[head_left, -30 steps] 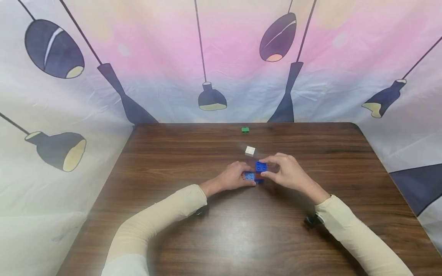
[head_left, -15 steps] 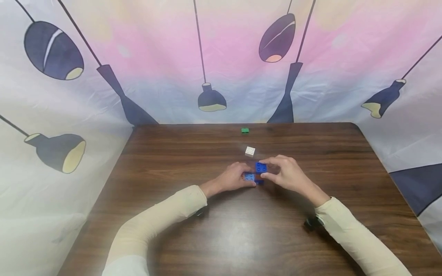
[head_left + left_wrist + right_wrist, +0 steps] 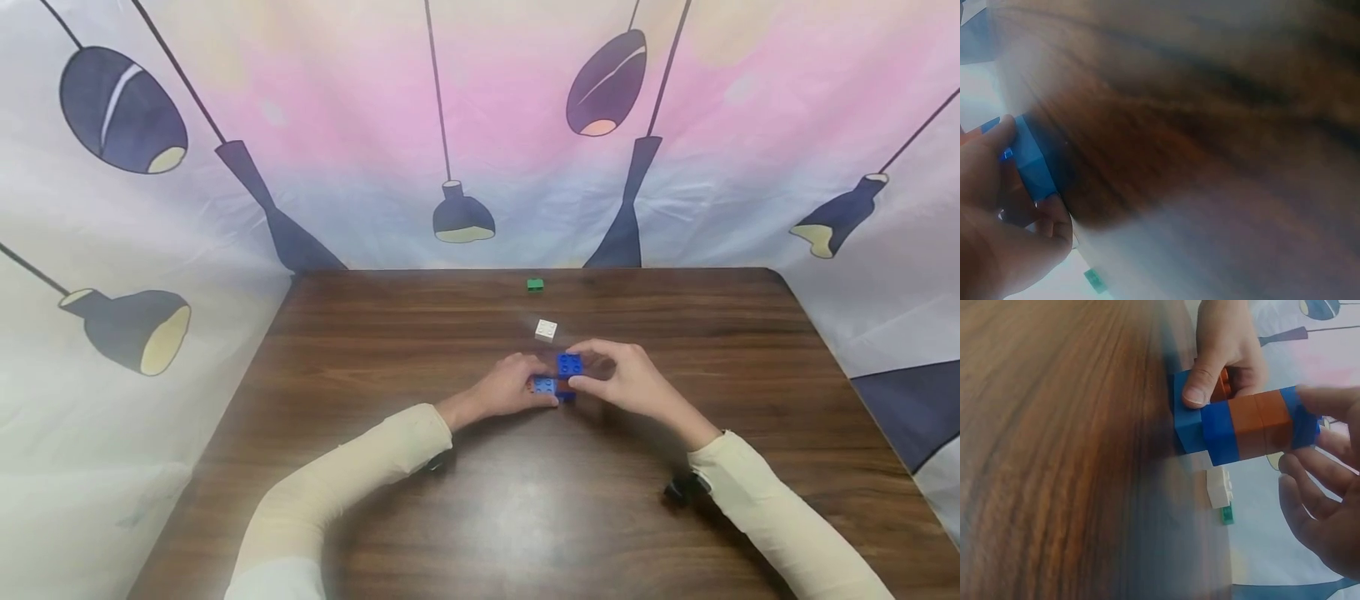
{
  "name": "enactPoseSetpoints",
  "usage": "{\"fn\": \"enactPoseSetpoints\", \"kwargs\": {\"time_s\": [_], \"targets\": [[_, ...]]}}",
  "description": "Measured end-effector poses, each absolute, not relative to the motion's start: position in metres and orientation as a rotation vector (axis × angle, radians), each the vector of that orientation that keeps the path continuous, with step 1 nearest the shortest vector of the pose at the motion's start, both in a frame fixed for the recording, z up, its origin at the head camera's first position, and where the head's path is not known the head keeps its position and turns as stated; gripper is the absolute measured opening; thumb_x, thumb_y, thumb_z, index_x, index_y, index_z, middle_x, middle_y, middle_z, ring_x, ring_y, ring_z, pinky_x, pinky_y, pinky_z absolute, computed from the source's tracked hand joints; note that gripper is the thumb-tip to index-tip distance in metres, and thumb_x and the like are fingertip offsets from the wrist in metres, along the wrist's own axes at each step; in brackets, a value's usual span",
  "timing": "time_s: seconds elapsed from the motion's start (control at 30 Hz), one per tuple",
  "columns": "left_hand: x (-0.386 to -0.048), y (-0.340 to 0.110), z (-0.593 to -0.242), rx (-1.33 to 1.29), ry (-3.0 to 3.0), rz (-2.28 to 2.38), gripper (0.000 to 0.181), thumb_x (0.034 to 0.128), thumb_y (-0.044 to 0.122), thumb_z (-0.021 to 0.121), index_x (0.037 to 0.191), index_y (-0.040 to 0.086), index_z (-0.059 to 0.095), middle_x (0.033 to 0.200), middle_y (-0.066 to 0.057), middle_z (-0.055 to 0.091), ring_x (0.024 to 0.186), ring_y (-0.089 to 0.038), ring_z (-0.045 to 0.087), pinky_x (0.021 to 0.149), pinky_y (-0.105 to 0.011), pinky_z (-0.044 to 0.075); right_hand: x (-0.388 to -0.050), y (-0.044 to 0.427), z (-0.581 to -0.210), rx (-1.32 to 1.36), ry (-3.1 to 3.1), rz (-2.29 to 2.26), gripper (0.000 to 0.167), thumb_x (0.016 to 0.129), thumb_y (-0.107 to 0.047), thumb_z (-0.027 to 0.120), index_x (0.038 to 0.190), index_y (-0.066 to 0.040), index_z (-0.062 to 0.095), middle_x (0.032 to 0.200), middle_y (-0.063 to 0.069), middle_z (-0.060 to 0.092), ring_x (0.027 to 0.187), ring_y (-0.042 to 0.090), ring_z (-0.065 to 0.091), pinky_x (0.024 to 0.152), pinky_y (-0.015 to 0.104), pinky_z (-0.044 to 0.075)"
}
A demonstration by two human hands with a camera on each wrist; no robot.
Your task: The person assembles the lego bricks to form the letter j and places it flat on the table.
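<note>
My left hand (image 3: 498, 387) grips a light blue brick (image 3: 1187, 428) low on the table, thumb on one side. An orange brick (image 3: 1221, 389) shows just behind that thumb in the right wrist view. Beside the light blue brick rises a stack: a dark blue brick (image 3: 1220, 432) at the bottom, two orange bricks (image 3: 1260, 425) above it, and a blue brick (image 3: 569, 364) on top. My right hand (image 3: 633, 379) pinches this top brick between thumb and fingers. In the left wrist view, my left hand (image 3: 1004, 212) partly covers the light blue brick (image 3: 1034, 165).
A white brick (image 3: 546, 331) lies behind the stack on the brown wooden table (image 3: 495, 517). Farther back, near the table's far edge, is a small green brick (image 3: 535, 285). A printed cloth (image 3: 360, 108) hangs behind the table.
Both hands keep their hold and the bricks stay nearly in place. The whole head view has shifted very slightly.
</note>
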State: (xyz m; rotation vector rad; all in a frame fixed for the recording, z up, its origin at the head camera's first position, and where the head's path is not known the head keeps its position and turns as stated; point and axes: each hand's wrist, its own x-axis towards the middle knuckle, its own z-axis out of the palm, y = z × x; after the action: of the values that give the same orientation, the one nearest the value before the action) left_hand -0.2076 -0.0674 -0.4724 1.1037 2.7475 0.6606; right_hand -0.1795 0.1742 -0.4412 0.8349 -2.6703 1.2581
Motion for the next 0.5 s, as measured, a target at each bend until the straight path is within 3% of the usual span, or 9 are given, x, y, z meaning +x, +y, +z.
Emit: {"fn": "enactPoseSetpoints", "kwargs": {"time_s": [0.5], "targets": [[-0.207, -0.068, -0.471, 1.086, 2.738, 0.673, 0.049, 0.089, 0.042, 0.079, 0.125, 0.01, 0.072, 0.118, -0.002, 0.074, 0.105, -0.017, 0.064, 0.095, -0.034, 0.048, -0.195, 0.185, -0.425, 0.709, -2.695, 1.28, 0.032, 0.098, -0.033, 0.07, 0.125, -0.015, 0.072, 0.114, 0.004, 0.075, 0.099, 0.018, 0.069, 0.082, 0.042, 0.057]]}}
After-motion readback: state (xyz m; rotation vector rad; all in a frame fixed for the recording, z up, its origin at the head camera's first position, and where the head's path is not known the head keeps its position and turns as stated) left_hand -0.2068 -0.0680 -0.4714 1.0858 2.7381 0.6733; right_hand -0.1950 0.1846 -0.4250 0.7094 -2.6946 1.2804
